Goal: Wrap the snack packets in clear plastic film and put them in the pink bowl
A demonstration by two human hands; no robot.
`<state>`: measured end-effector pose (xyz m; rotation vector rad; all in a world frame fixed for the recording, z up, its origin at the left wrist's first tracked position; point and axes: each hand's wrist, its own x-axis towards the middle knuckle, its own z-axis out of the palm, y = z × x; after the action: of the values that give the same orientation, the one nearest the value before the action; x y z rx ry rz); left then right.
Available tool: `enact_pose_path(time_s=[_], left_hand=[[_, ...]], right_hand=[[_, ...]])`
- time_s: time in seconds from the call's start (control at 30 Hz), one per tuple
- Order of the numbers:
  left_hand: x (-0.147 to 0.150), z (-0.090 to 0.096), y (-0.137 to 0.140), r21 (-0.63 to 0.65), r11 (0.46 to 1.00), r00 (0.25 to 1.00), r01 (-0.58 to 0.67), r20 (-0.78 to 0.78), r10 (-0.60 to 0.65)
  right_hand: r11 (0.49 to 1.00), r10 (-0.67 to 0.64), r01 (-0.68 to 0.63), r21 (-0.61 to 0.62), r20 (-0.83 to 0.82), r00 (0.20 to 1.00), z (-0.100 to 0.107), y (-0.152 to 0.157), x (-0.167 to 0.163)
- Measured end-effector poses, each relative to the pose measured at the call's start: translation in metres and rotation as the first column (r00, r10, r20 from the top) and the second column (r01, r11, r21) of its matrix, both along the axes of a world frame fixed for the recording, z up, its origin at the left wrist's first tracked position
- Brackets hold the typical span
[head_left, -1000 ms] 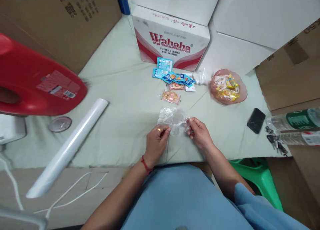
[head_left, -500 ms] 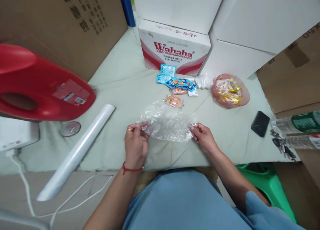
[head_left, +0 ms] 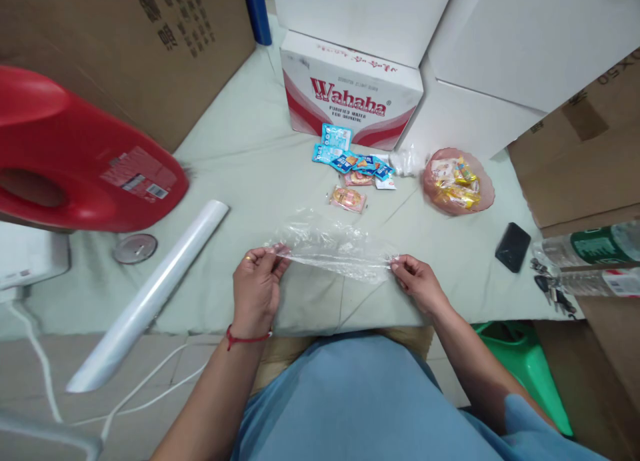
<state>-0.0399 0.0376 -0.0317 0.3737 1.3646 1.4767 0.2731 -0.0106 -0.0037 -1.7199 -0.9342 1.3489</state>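
Note:
A clear plastic bag (head_left: 335, 254) is stretched between my two hands above the pale green cloth. My left hand (head_left: 257, 277), with a ring and a red cord at the wrist, pinches its left end. Its right end is pinched between thumb and fingers of my right hand (head_left: 417, 281). Just beyond the bag lies a packaged biscuit (head_left: 347, 198) in a pink and clear wrapper. Behind that, several blue snack packets (head_left: 345, 161) are heaped together. A pink bowl (head_left: 487, 197) of yellow-wrapped snacks stands to the right.
At the back is a Wahaba-style water carton (head_left: 350, 104). A red jug (head_left: 80, 154), a round lid (head_left: 135, 248) and a white roll (head_left: 150, 294) are on the left. On the right are a black box (head_left: 513, 247), keys (head_left: 555, 293) and plastic bottles (head_left: 595, 246).
My hands have moved apart, the left one further left and the right one slightly right. The bag is now pulled straighter and flatter between them.

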Motion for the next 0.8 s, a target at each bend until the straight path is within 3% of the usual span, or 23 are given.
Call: enact_pose_path(time_s=[0.13, 0.2, 0.27, 0.33, 0.37, 0.43, 0.5, 0.6, 0.7, 0.8], left_hand=[[-0.012, -0.003, -0.001, 0.051, 0.997, 0.942, -0.055, -0.327, 0.069], [-0.015, 0.004, -0.006, 0.075, 0.992, 0.795, -0.103, -0.594, 0.128], [-0.015, 0.014, -0.014, 0.14, 0.985, 0.581, -0.1, -0.795, 0.172], [-0.011, 0.022, -0.021, 0.185, 0.981, 0.464, 0.053, -0.875, 0.14], [-0.008, 0.024, -0.024, 0.185, 0.965, 0.454, 0.183, -0.887, 0.084], [0.0, 0.025, -0.027, 0.146, 0.879, 0.451, 0.454, -0.888, -0.085], [0.009, 0.022, -0.028, 0.091, 0.788, 0.422, 0.609, -0.878, -0.225], [0.026, 0.019, -0.028, 0.013, 0.769, 0.446, 0.639, -0.821, -0.357], [0.047, 0.022, -0.028, -0.066, 0.772, 0.567, 0.632, -0.64, -0.519], [0.07, 0.024, -0.026, -0.114, 0.781, 0.697, 0.614, -0.384, -0.605]], right_hand=[[0.998, -0.06, 0.061, -0.031, 0.038, 0.997, -0.004, 0.013, 0.003], [0.995, -0.094, 0.095, -0.012, 0.082, 0.992, -0.009, 0.023, 0.002], [0.994, -0.094, 0.083, 0.064, 0.193, 0.977, -0.016, 0.033, -0.001], [0.989, -0.05, -0.003, 0.146, 0.356, 0.933, -0.022, 0.041, -0.007], [0.983, -0.017, -0.065, 0.172, 0.437, 0.899, -0.024, 0.043, -0.011], [0.963, 0.039, -0.181, 0.199, 0.563, 0.826, -0.026, 0.044, -0.016], [0.94, 0.037, -0.246, 0.238, 0.643, 0.765, -0.024, 0.041, -0.019], [0.887, -0.021, -0.311, 0.34, 0.704, 0.71, -0.014, 0.027, -0.022], [0.799, -0.02, -0.432, 0.419, 0.736, 0.677, -0.001, 0.002, -0.029], [0.69, 0.068, -0.597, 0.409, 0.784, 0.617, 0.009, -0.024, -0.044]])
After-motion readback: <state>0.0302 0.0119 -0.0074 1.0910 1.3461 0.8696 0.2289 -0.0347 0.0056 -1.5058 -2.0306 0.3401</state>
